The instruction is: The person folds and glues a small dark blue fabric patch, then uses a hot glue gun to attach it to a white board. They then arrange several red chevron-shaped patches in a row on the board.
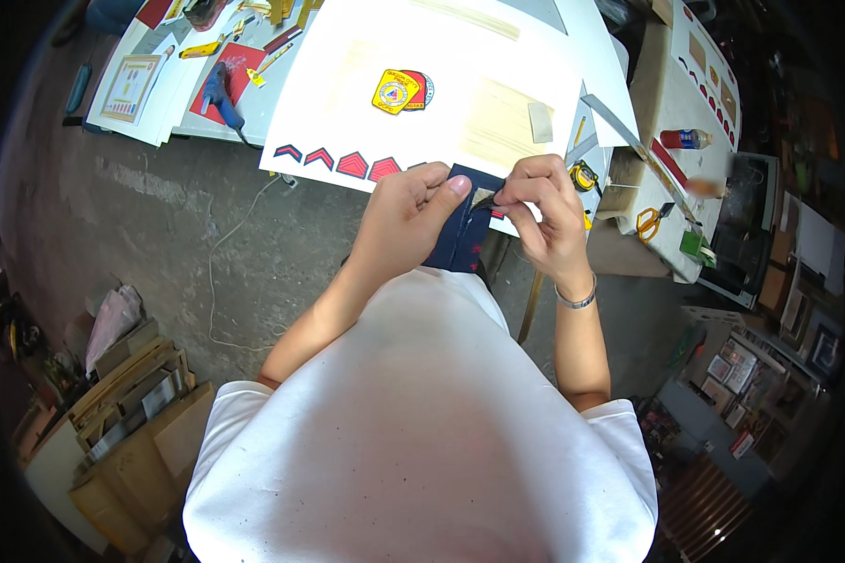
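Observation:
My left hand (406, 211) grips a navy-blue cloth piece (451, 239) by its left side, thumb laid on top. The piece is held up in front of my chest at the table's near edge, with small red marks on its lower part. At its upper right, my right hand (546, 208) pinches a dark flap or edge; beside the fingertips a beige patch (482, 198) shows. What exactly the fingertips hold is partly hidden. Behind, red chevron patches (318, 159) line the near edge of a white board (338, 75), partly covered by my hands.
On the board lie yellow and red emblem patches (399, 91) and a small grey piece (541, 122). A blue hand tool (220, 94) and yellow cutter (200, 50) are at left. Rightward are a tape measure (584, 175), metal ruler (620, 122), orange-handled scissors (650, 221) and a bottle (685, 139).

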{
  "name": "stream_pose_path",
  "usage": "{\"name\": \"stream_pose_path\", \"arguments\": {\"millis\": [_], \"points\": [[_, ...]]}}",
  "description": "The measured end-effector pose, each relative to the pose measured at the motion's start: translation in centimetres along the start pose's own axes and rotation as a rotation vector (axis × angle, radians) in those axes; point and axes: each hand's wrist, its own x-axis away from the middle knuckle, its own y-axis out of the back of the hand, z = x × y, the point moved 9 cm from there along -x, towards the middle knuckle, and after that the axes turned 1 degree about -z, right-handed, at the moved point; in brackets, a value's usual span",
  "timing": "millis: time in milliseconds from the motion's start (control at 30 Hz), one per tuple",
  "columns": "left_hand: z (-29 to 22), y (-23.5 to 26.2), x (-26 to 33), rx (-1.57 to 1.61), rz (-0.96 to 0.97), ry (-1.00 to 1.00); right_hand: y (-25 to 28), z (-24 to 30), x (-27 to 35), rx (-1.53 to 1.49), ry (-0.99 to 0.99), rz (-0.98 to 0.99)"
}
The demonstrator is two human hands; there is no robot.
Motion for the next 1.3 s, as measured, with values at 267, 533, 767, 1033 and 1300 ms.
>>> {"name": "stream_pose_path", "arguments": {"millis": [267,533,767,1033,1300], "points": [[-0.9,0.5,0.4,0.050,-0.005,0.003,0.3,-0.2,0.5,-0.125,0.066,-0.061],[0.2,1.5,-0.3,0.090,-0.059,0.072,-0.7,-3.9,0.6,-0.603,-0.214,-0.233],[-0.4,2.8,-0.4,0.195,-0.152,0.069,-6.1,-5.1,3.5,-0.655,-0.604,-0.016],[-1.0,2.1,-1.5,0.364,-0.137,0.048,-6.1,-5.5,4.4,-0.690,-0.730,-0.141],[-0.8,1.2,-3.0,0.340,-0.025,0.171,-4.7,-5.5,6.0,-0.619,-0.748,-0.215]]}}
